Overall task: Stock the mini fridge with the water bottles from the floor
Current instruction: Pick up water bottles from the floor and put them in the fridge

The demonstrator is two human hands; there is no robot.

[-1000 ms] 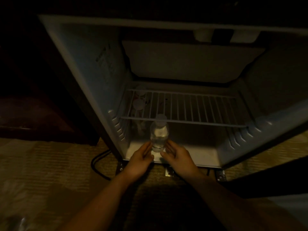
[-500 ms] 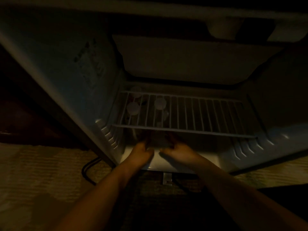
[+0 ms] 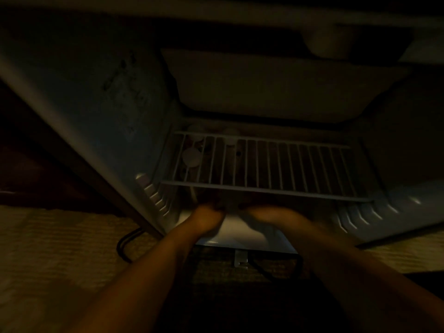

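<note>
Few white-capped clear plastic bottles [image 3: 191, 157] already stocked at 10 o'clock. Left hand [image 3: 206, 217] and right hand [image 3: 266, 216] are in there too, can't tell the grip.

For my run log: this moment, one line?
left hand: in mini fridge, fingers hidden | right hand: likewise, blurred | wire shelf: bottle caps beneath, left

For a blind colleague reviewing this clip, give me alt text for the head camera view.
A left hand and right hand reach into the bottom of an open, dimly lit mini fridge, under its wire shelf; their fingers are lost in shadow. White caps of water bottles show through the shelf at back left.
</note>
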